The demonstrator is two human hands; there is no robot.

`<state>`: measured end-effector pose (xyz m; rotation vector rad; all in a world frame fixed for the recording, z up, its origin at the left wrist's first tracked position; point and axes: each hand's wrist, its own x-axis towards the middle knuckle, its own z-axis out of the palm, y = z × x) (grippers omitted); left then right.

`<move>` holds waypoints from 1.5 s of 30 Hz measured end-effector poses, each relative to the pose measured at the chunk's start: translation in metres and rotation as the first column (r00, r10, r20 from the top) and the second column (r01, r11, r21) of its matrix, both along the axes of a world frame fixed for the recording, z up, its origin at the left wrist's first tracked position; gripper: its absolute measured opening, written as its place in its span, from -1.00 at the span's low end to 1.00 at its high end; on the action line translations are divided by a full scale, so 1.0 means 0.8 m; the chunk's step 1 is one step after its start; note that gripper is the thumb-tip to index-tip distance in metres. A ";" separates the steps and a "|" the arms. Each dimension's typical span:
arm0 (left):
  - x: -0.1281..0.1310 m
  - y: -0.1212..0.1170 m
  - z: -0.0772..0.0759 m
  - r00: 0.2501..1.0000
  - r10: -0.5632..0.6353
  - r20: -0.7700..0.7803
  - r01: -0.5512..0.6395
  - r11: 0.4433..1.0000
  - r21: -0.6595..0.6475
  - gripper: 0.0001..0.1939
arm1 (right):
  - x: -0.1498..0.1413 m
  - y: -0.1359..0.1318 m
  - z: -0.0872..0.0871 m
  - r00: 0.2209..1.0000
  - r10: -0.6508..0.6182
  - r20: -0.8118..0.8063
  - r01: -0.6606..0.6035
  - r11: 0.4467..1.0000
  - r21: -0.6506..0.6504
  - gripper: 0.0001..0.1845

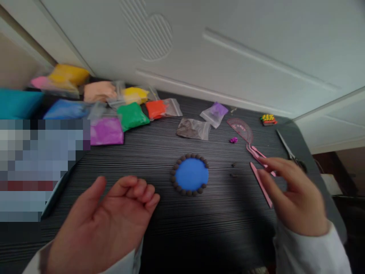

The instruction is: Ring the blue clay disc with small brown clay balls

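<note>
A flat blue clay disc ringed with small brown clay balls lies on the dark striped table. My left hand hovers palm up to the disc's left, fingers loosely curled, nothing visible in it. My right hand is to the disc's right, blurred, fingers spread over pink clay tools. Two tiny brown clay bits lie between the disc and my right hand.
Bags of coloured clay crowd the back left of the table. A brown clay bag, a purple clay bag, a pink protractor, a purple scrap, scissors and a small yellow-red item lie behind.
</note>
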<state>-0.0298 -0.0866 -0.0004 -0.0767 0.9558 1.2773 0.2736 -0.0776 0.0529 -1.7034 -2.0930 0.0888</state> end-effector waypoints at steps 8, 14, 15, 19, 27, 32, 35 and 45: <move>0.013 0.013 0.025 0.997 -0.062 0.046 0.060 0.997 0.048 -0.68 | -0.020 0.006 -0.058 0.987 0.107 0.124 -0.098 0.993 -0.071 -0.79; 0.019 0.018 0.033 0.997 -0.080 -0.017 0.081 0.985 0.149 -0.72 | -0.026 0.006 -0.057 0.975 0.119 -0.186 -0.125 0.992 -0.021 -0.83; 0.019 0.018 0.033 0.996 -0.084 -0.026 0.087 0.980 0.181 -0.73 | -0.027 0.005 -0.054 0.954 0.113 -0.276 -0.125 0.992 -0.026 -0.83; 0.024 0.019 0.035 0.987 -0.117 -0.108 0.144 0.945 0.294 -0.75 | -0.033 0.011 -0.037 0.696 0.009 -0.718 -0.116 0.988 -0.100 -0.85; 0.027 0.079 0.060 0.716 0.028 -0.698 0.419 0.782 0.461 -0.77 | -0.070 0.065 -0.005 0.175 -0.008 -0.984 -0.228 0.972 -0.048 -0.76; 0.021 0.139 0.030 0.267 0.274 -0.924 0.567 0.731 0.381 -0.76 | -0.082 0.075 -0.015 -0.100 -0.109 -0.989 -0.349 0.935 -0.068 -0.75; 0.019 0.151 0.008 0.156 0.324 -0.933 0.560 0.749 0.354 -0.76 | -0.080 0.073 -0.021 -0.186 -0.181 -0.966 -0.404 0.910 -0.093 -0.75; 0.011 0.155 -0.008 0.040 0.264 -0.964 0.583 0.777 0.237 -0.73 | -0.082 0.072 -0.016 -0.482 -0.251 -0.840 -0.505 0.862 0.032 -0.82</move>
